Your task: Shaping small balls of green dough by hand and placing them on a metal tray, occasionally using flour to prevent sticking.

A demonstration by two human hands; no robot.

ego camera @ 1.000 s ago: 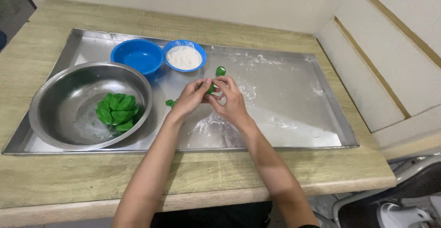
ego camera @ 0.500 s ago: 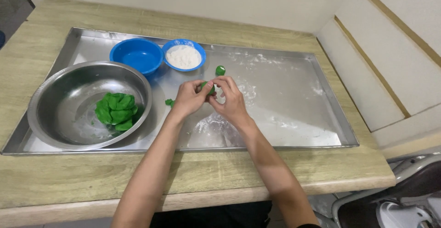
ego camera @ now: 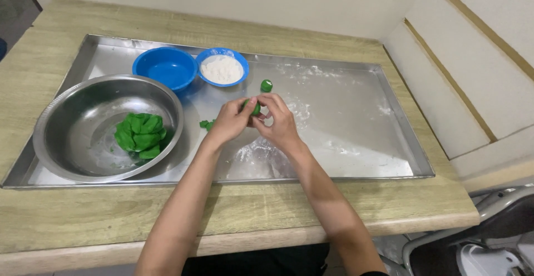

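Over the middle of a large metal tray (ego camera: 356, 159), my left hand (ego camera: 232, 121) and my right hand (ego camera: 278, 121) meet, fingers closed together on a small piece of green dough (ego camera: 253, 108). Most of that piece is hidden by my fingers. A small green dough ball (ego camera: 266, 85) lies on the tray just beyond my hands. A little green scrap (ego camera: 205, 124) rests on the tray beside my left hand. A lump of green dough (ego camera: 139, 134) sits in a steel bowl (ego camera: 67, 126) at the tray's left end.
An empty blue bowl (ego camera: 164, 67) and a smaller blue bowl of white flour (ego camera: 222, 67) stand at the tray's back. Flour dusts the tray's middle. The tray lies on a wooden table (ego camera: 111, 215); a wall corner and a chair (ego camera: 478, 237) are at the right.
My hands stay together over the tray, with the fingers shifting slightly around the green piece. Nothing else has moved.
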